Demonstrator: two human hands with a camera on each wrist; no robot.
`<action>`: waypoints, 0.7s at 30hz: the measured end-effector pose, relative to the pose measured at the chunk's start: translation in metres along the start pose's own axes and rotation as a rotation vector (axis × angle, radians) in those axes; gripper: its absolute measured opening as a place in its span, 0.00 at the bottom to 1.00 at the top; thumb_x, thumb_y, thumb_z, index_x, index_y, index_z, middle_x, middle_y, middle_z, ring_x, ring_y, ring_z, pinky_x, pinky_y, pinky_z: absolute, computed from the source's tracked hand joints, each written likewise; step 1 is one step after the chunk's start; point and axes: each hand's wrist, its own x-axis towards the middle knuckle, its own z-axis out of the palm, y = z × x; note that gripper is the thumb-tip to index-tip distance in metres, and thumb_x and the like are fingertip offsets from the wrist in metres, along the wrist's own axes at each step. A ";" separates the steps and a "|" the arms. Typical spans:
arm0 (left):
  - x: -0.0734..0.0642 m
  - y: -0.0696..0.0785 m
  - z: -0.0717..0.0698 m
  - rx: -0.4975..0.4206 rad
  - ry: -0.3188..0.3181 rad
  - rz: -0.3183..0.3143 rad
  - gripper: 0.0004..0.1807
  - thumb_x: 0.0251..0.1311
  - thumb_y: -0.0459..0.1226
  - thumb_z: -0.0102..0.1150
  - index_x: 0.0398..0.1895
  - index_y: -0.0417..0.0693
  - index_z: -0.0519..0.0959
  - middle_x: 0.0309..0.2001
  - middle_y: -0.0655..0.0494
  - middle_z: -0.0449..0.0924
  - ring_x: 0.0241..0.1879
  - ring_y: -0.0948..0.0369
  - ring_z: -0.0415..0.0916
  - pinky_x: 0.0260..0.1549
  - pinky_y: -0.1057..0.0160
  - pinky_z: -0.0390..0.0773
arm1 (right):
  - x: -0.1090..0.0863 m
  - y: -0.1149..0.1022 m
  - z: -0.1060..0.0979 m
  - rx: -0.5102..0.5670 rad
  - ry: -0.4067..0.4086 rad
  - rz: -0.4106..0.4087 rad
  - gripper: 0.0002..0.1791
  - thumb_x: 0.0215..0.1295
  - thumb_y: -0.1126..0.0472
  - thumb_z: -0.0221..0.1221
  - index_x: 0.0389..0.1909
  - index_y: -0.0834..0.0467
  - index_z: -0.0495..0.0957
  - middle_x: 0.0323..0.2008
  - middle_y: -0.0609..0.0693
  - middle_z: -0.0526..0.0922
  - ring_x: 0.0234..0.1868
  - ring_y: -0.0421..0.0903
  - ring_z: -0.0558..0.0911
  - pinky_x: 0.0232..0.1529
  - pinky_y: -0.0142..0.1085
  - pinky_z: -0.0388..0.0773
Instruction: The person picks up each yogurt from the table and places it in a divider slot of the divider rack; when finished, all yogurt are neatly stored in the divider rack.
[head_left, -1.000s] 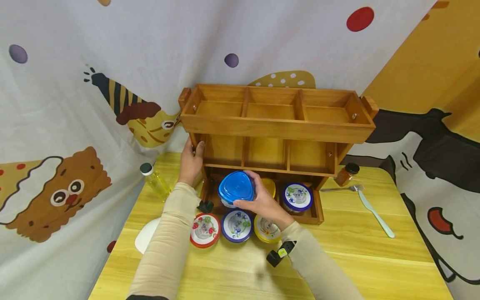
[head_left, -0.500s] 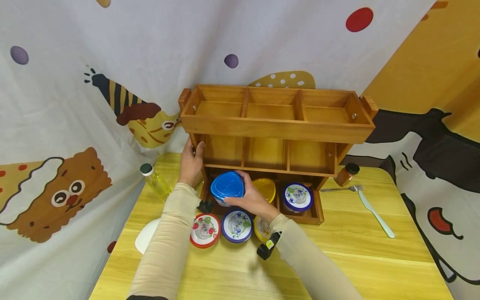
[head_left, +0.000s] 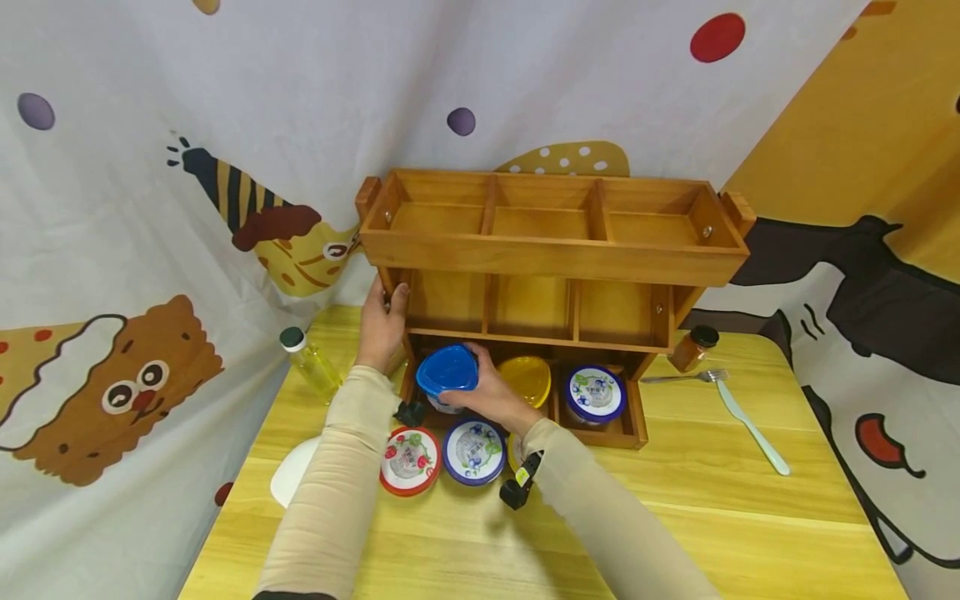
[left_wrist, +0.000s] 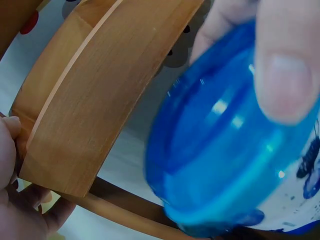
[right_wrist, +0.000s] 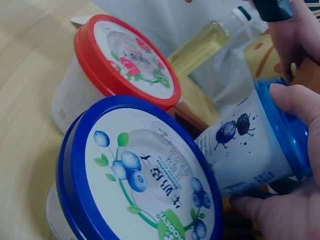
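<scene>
In the head view my right hand (head_left: 495, 394) grips a tub with a blue lid (head_left: 447, 369), thumb on the near side and fingers on the far side. The tub is over the left part of the bottom tier of a tiered wooden storage box (head_left: 555, 260); whether it touches the bottom cannot be seen. Blueberry pictures mark its white wall (right_wrist: 245, 145) in the right wrist view. My left hand (head_left: 382, 323) holds the box's left side, its fingers curled about the wood. A yellow-lidded tub (head_left: 528, 379) and a blue-rimmed tub (head_left: 596, 394) sit in the bottom tier.
In front of the box stand a red-rimmed tub (head_left: 410, 461), a blue-rimmed tub (head_left: 475, 452) and a partly hidden yellow-lidded tub (head_left: 516, 457). An oil bottle (head_left: 313, 365) is left; a spice jar (head_left: 693, 348), a fork (head_left: 693, 377) and a knife (head_left: 752, 429) lie right.
My right hand has moved left with the blue-lidded tub, uncovering more of the yellow-lidded tub in the bottom tier. My left hand has stayed on the box's side.
</scene>
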 end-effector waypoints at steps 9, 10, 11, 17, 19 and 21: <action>0.001 -0.002 -0.001 -0.001 -0.017 -0.011 0.23 0.76 0.44 0.44 0.68 0.45 0.65 0.64 0.38 0.72 0.61 0.45 0.72 0.60 0.46 0.72 | 0.006 0.008 0.011 -0.083 -0.020 0.049 0.60 0.51 0.48 0.73 0.77 0.49 0.42 0.69 0.65 0.63 0.67 0.61 0.69 0.69 0.54 0.63; 0.001 -0.002 -0.001 0.000 -0.017 -0.010 0.23 0.76 0.44 0.44 0.68 0.45 0.65 0.64 0.38 0.72 0.61 0.45 0.72 0.60 0.46 0.72 | 0.006 0.010 0.012 -0.085 -0.020 0.047 0.60 0.51 0.49 0.73 0.77 0.50 0.42 0.69 0.66 0.63 0.67 0.61 0.68 0.70 0.54 0.63; 0.001 -0.002 -0.001 0.000 -0.017 -0.009 0.23 0.76 0.44 0.44 0.68 0.45 0.65 0.63 0.38 0.72 0.61 0.45 0.72 0.60 0.45 0.72 | 0.006 0.011 0.013 -0.087 -0.020 0.048 0.60 0.52 0.49 0.73 0.77 0.51 0.41 0.69 0.66 0.62 0.68 0.61 0.68 0.70 0.54 0.62; 0.000 -0.001 -0.001 0.013 -0.020 -0.003 0.23 0.76 0.45 0.44 0.69 0.45 0.64 0.64 0.39 0.72 0.62 0.44 0.72 0.61 0.45 0.72 | 0.006 0.013 0.015 -0.130 -0.026 0.058 0.60 0.54 0.48 0.72 0.77 0.53 0.40 0.71 0.66 0.61 0.69 0.60 0.66 0.71 0.53 0.61; -0.001 -0.001 -0.001 0.014 -0.022 -0.004 0.24 0.76 0.45 0.44 0.69 0.45 0.64 0.64 0.39 0.71 0.62 0.44 0.72 0.61 0.45 0.72 | 0.006 0.013 0.016 -0.143 -0.030 0.053 0.60 0.54 0.48 0.72 0.77 0.53 0.40 0.71 0.65 0.60 0.69 0.60 0.66 0.71 0.53 0.61; -0.001 -0.001 -0.001 0.011 -0.023 -0.008 0.24 0.76 0.45 0.44 0.69 0.45 0.64 0.64 0.38 0.71 0.61 0.44 0.72 0.61 0.45 0.72 | 0.006 0.012 0.016 -0.149 -0.036 0.048 0.61 0.53 0.49 0.72 0.77 0.53 0.40 0.72 0.65 0.59 0.70 0.60 0.65 0.71 0.54 0.61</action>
